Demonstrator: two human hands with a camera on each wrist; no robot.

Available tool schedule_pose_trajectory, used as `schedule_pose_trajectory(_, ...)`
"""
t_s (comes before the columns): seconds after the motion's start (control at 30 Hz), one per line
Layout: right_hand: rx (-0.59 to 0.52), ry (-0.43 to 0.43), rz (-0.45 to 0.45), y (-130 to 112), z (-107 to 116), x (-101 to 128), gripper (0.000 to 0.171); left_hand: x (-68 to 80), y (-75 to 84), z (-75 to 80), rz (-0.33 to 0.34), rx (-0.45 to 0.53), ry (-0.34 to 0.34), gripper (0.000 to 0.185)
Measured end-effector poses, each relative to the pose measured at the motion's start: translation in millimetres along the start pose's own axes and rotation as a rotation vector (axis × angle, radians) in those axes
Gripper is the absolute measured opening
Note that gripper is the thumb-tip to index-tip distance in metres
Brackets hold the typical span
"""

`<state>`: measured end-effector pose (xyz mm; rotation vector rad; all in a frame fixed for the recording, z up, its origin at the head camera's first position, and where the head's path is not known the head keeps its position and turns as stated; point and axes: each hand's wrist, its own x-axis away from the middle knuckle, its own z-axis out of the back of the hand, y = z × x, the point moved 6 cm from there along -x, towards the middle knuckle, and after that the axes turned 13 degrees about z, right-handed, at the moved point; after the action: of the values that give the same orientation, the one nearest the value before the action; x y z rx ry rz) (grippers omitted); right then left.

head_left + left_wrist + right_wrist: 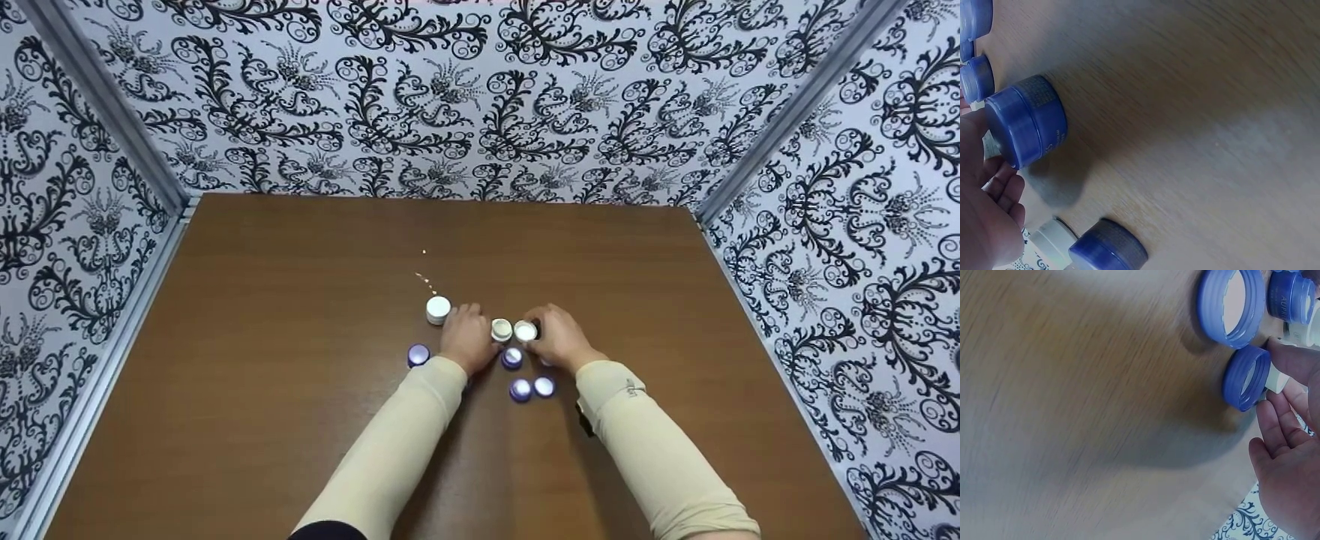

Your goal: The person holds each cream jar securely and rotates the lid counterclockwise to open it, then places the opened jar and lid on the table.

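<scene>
1. the step in hand looks like working with an uncapped white jar (501, 329) and what seems to be its white lid (525, 331); they sit just beside each other, between your hands.
2. your right hand (559, 337) is grasping the white lid, thumb on the near side and fingers on the far side, with your forearm slanting inward.
3. your left hand (469, 341) appears to pinch the white jar at its left edge; your palm hides part of the hold. in the left wrist view, your fingers curl loosely, near a capped blue jar (1041, 112).
4. the next move, as i judge it, calls for a steady left hand and a level right one, since the two pieces are small and close.
5. mind your right fingertips: a blue lid (1233, 377) lies right by them, and an open purple jar (512, 358) stands just nearer to you than the white pair.
6. on your left, a closed white jar (439, 310) stands close to your knuckles.
</scene>
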<state>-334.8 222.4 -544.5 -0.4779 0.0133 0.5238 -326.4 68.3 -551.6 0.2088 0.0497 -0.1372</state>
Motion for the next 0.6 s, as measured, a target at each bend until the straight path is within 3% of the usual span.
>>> schedule_pose_trajectory(0.43,0.004,-0.008,-0.012,0,0,1,0.038,3.0,-2.4,2.5,-0.001,0.034,0.019,0.041)
schedule_pose_trajectory(0.6,0.004,-0.018,-0.015,2,-1,0,0.038,3.3,-5.0,10.6,-0.04,0.058,0.051,0.036)
